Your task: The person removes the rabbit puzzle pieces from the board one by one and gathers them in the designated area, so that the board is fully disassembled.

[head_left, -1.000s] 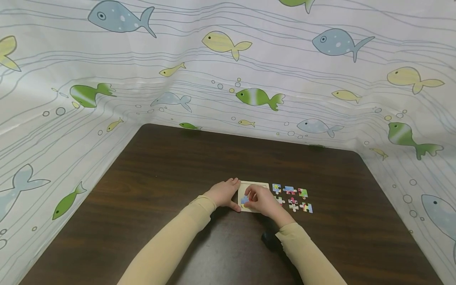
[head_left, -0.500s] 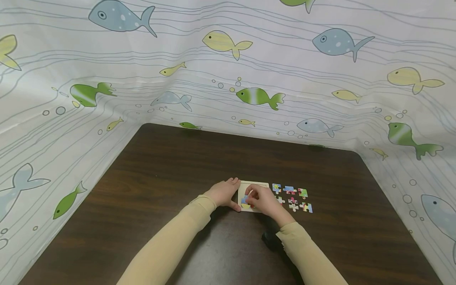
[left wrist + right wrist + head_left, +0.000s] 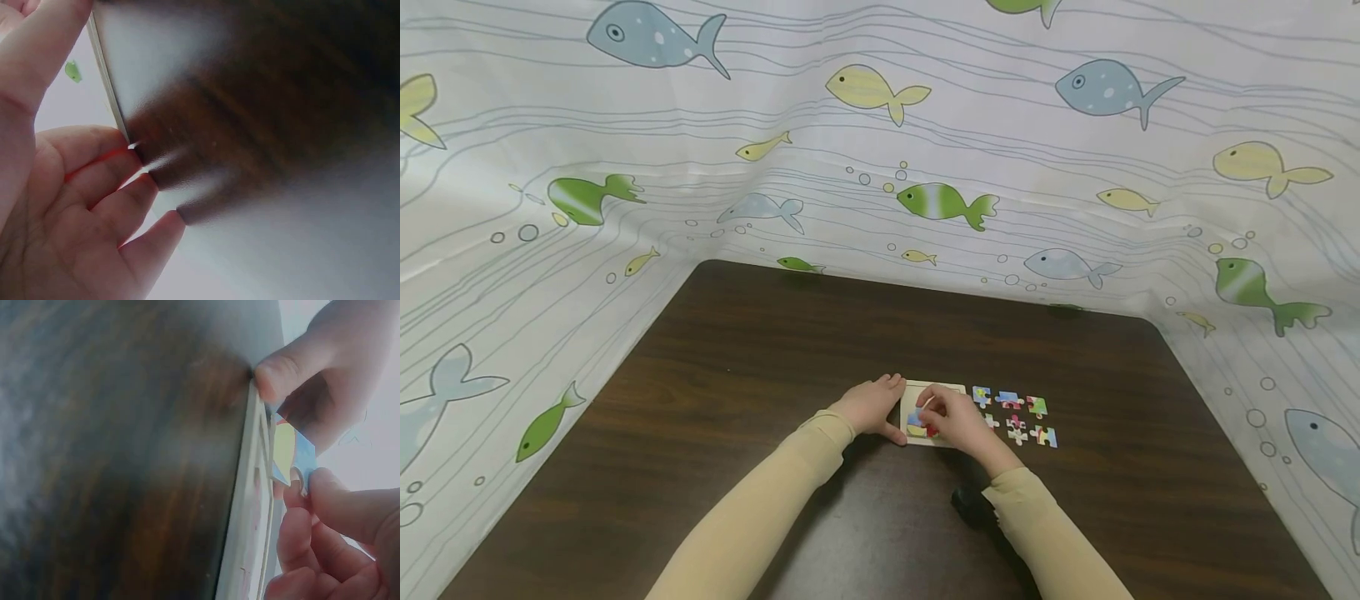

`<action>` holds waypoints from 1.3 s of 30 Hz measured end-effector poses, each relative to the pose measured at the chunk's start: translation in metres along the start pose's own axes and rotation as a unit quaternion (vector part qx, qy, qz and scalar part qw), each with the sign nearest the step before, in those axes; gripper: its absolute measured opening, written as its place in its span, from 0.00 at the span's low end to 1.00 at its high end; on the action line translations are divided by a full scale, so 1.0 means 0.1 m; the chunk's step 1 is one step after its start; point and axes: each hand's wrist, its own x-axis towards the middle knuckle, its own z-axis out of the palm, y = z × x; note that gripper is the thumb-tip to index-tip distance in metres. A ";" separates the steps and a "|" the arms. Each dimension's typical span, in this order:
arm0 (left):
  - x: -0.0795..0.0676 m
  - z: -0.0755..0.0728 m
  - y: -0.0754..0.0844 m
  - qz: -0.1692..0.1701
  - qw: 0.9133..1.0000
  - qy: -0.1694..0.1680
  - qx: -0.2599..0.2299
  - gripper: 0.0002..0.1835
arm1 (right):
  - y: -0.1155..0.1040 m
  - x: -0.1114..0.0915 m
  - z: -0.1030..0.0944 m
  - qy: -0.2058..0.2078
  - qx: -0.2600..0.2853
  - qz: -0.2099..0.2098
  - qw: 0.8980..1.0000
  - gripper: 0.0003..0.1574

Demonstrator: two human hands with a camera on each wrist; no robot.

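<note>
My left hand (image 3: pixel 872 408) lies at the left edge of a small light wooden puzzle tray (image 3: pixel 936 384), its fingers extended and thumb apart. In the left wrist view, those fingertips (image 3: pixel 169 220) rest on the tabletop beside the edge. Over the tray, my right hand (image 3: pixel 955 421) pinches a blue and yellow puzzle piece (image 3: pixel 303 450) between thumb and fingers. The right wrist view shows that piece tilted up, with its lower side at the tray's frame (image 3: pixel 240 531). Part of the tray's inside is hidden by the right hand.
Several loose jigsaw pieces (image 3: pixel 1009 400) lie in rows to the right of the tray. A black object (image 3: pixel 970 507) sits by the right forearm. The dark wooden table (image 3: pixel 760 333) is bordered by a fish-patterned sheet (image 3: pixel 820 175).
My right fingers have shifted slightly over the tray with the piece, and more yellow and red shows beneath them. The left hand stays in place.
</note>
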 end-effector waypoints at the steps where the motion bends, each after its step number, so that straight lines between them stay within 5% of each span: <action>1: 0.00 0.00 0.00 0.000 1.000 0.000 0.001 0.54 | 0.00 0.00 0.00 0.003 0.000 0.006 1.000 0.06; 17: 0.02 0.02 0.03 -0.006 1.000 -0.015 0.008 0.54 | 0.18 -0.17 -0.21 0.017 -0.004 0.079 0.997 0.06; 39: 0.02 0.02 0.01 0.000 1.000 -0.003 0.007 0.54 | 0.51 -0.40 -0.62 0.024 -0.011 0.080 0.996 0.06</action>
